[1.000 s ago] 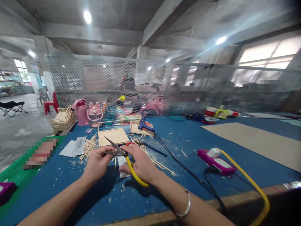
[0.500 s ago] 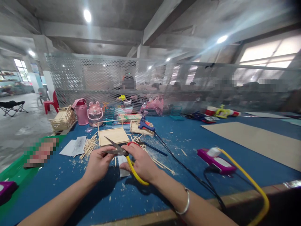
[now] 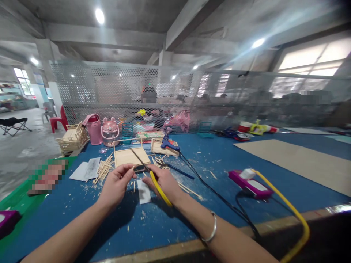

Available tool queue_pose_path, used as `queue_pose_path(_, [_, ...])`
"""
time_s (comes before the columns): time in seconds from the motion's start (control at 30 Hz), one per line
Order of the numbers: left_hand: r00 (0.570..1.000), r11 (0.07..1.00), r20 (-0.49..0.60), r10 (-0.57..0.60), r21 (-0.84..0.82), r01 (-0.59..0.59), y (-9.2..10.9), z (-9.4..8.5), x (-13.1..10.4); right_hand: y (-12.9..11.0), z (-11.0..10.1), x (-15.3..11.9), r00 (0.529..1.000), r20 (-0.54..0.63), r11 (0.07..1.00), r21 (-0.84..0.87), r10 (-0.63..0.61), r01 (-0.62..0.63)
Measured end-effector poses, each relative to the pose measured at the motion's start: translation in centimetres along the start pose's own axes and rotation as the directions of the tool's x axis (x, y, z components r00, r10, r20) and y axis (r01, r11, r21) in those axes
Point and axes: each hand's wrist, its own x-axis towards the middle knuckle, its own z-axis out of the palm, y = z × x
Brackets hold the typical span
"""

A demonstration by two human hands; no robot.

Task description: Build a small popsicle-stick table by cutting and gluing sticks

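Note:
My left hand (image 3: 116,184) is closed, thumb against forefinger, on a short thin wooden stick (image 3: 133,168) whose end pokes out at the fingertips. In my right hand (image 3: 167,184) is a pair of scissors (image 3: 159,190) with yellow handles, the dark blades pointing up and to the left. The two hands are apart, the blades rising between them. Just beyond lies a flat wooden panel with a thin stick frame (image 3: 128,156). Under the hands is a small white paper (image 3: 144,191). A pile of cut sticks (image 3: 104,170) lies left of the panel.
A blue glue gun (image 3: 168,143) rests on a small wooden tray, its black cable running right. Dark-handled pliers (image 3: 181,171) lie nearby. A purple power strip (image 3: 251,184) with a yellow cord is at right, near a large cardboard sheet (image 3: 296,164). Pink bottles (image 3: 94,129) stand at back left.
The scissor blades, spread beside my left fingers before, now look drawn together and tilted upward. My left fingers have come away from them, and the stick end shows.

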Motion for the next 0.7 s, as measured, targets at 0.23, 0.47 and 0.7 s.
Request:
queue_pose_path(0.23, [0.996,0.989,0.053,-0.068,-0.131,0.075,-0.06,0.14,-0.18,0.83,0.23,0.13,0.993,-0.114,0.999,-0.013,0.035,-0.036])
queue_pose_path(0.47, [0.999,0.999,0.006,-0.052,0.012,0.052,-0.40,0.01,-0.05,0.18,0.37,-0.17,0.999,-0.042,1.000,-0.018,-0.013,0.013])
queue_pose_path(0.7, [0.998,0.997,0.015,0.057,0.054,-0.058,-0.88,-0.18,0.57,-0.13,-0.01,-0.19,0.999,0.034,0.995,-0.100,0.013,-0.009])
